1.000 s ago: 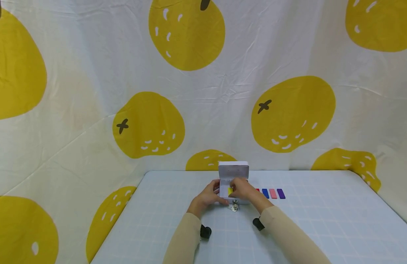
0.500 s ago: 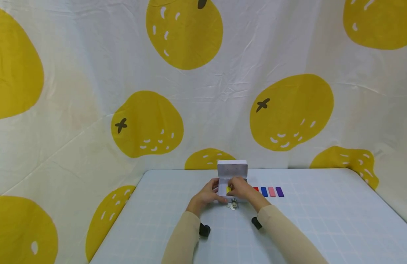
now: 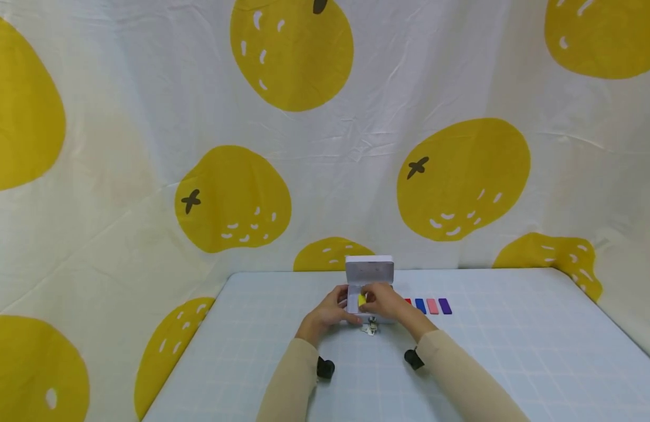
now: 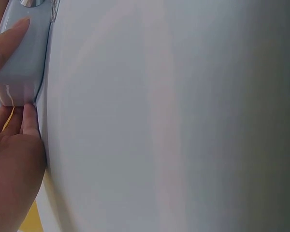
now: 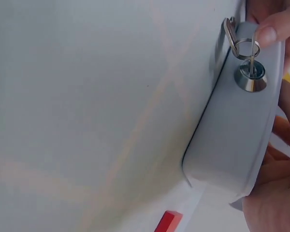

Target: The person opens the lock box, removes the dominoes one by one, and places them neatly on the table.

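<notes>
A small white metal lockbox (image 3: 369,271) stands with its lid raised at the back of the table. My left hand (image 3: 327,312) grips its left end, the thumb along the front wall and the fingers at the side (image 4: 30,118). Inside the box, the fingertips of my right hand (image 3: 383,299) pinch a yellow block (image 3: 361,300). In the right wrist view a key sits in the front lock (image 5: 251,76), with a ring and a second key (image 5: 229,34) hanging from it. My right hand covers much of the box's right half.
Right of the box, a red block (image 3: 408,301), a blue block (image 3: 421,305), a pink block (image 3: 432,306) and a purple block (image 3: 445,306) lie in a row. A white curtain (image 3: 351,193) with yellow fruit prints hangs behind the table (image 3: 514,340).
My right hand has shifted the yellow block slightly left inside the box. My left hand keeps its grip on the box, and the head view has drifted a little.
</notes>
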{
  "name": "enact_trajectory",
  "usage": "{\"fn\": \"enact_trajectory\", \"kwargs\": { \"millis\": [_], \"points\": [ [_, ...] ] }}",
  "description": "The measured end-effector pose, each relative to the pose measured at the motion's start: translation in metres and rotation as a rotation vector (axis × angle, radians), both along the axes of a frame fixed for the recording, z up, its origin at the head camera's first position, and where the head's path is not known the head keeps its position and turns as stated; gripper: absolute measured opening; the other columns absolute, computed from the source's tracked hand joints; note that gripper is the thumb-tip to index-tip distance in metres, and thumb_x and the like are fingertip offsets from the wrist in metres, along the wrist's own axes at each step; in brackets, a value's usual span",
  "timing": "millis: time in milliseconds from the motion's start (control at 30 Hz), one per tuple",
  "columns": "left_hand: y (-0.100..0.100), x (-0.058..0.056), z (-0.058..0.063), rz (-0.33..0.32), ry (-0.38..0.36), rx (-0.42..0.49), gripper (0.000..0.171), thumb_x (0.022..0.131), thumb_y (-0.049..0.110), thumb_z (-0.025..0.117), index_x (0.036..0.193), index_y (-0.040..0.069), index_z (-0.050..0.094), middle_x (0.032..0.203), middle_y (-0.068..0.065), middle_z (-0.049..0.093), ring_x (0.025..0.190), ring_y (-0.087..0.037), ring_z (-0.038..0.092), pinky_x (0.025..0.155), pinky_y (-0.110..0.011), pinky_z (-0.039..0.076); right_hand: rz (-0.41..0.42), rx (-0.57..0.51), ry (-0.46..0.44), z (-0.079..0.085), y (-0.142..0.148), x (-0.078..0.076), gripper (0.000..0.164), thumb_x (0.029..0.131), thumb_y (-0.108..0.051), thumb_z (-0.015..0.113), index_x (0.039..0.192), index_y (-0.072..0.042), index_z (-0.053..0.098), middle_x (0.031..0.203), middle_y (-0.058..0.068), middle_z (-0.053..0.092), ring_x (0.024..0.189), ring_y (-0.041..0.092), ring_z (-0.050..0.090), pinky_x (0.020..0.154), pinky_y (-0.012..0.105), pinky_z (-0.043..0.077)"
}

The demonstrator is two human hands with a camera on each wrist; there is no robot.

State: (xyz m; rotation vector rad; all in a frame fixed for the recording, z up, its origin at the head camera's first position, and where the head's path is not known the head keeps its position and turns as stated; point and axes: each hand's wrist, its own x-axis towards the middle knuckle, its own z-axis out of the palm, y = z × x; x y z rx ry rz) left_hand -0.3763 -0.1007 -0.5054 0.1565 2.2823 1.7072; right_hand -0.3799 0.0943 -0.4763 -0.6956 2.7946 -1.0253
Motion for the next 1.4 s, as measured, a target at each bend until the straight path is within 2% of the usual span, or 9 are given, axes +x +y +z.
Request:
{"fn": "enact_trajectory", "kwargs": {
  "millis": [267, 567, 833, 1067, 1233, 1400],
  "points": [
    [-0.001, 0.001, 0.003, 0.008, 0.021, -0.029, 0.095, 0.071, 0.007, 0.094, 0.151, 0.016, 0.043, 0.16, -0.01, 0.04, 0.148, -0.036, 0.037, 0.12, -0.053, 0.032, 0.005, -0.029, 0.059, 0.015, 0.011, 0.01, 0.026, 0.09, -0.008, 0.078, 0.112, 0.002, 0.068, 0.088, 0.004, 0.064, 0.081, 0.017, 0.058, 0.076, 0.035, 0.056],
    [-0.002, 0.004, 0.003, 0.009, 0.014, -0.003, 0.096, 0.069, 0.006, 0.095, 0.151, 0.013, 0.043, 0.16, -0.01, 0.041, 0.147, -0.035, 0.038, 0.121, -0.053, 0.031, -0.023, -0.029, 0.067, 0.022, 0.026, 0.019, 0.025, 0.091, -0.009, 0.078, 0.113, -0.001, 0.069, 0.09, 0.002, 0.065, 0.082, 0.016, 0.058, 0.078, 0.033, 0.058],
    [-0.002, 0.003, 0.001, -0.008, 0.029, 0.028, 0.098, 0.068, 0.0, 0.094, 0.15, 0.011, 0.043, 0.159, -0.012, 0.042, 0.147, -0.037, 0.037, 0.122, -0.053, 0.03, 0.038, -0.027, 0.163, 0.025, 0.042, 0.024, 0.023, 0.09, -0.007, 0.078, 0.108, 0.002, 0.067, 0.087, 0.003, 0.062, 0.079, 0.015, 0.056, 0.072, 0.031, 0.054],
    [-0.001, 0.004, 0.003, -0.015, 0.029, 0.035, 0.099, 0.068, 0.0, 0.094, 0.151, 0.01, 0.041, 0.159, -0.013, 0.04, 0.148, -0.037, 0.036, 0.122, -0.053, 0.029, 0.014, -0.014, 0.122, 0.025, 0.053, 0.025, 0.028, 0.09, -0.007, 0.078, 0.114, 0.002, 0.068, 0.093, 0.007, 0.065, 0.083, 0.016, 0.057, 0.077, 0.032, 0.056],
    [0.001, 0.003, 0.002, -0.01, 0.021, 0.022, 0.099, 0.068, 0.0, 0.094, 0.151, 0.01, 0.041, 0.159, -0.012, 0.041, 0.147, -0.035, 0.037, 0.123, -0.051, 0.03, 0.013, -0.009, 0.128, 0.024, 0.06, 0.026, 0.029, 0.089, -0.007, 0.079, 0.113, 0.003, 0.068, 0.091, 0.006, 0.065, 0.081, 0.016, 0.056, 0.073, 0.03, 0.055],
    [0.001, 0.003, 0.001, -0.008, 0.021, -0.005, 0.1, 0.069, 0.002, 0.094, 0.152, 0.011, 0.04, 0.16, -0.011, 0.04, 0.147, -0.034, 0.037, 0.123, -0.05, 0.03, -0.009, 0.008, 0.095, 0.023, 0.066, 0.028, 0.033, 0.089, -0.008, 0.079, 0.118, 0.004, 0.067, 0.091, 0.006, 0.065, 0.08, 0.016, 0.055, 0.071, 0.026, 0.054]
  ]
}}
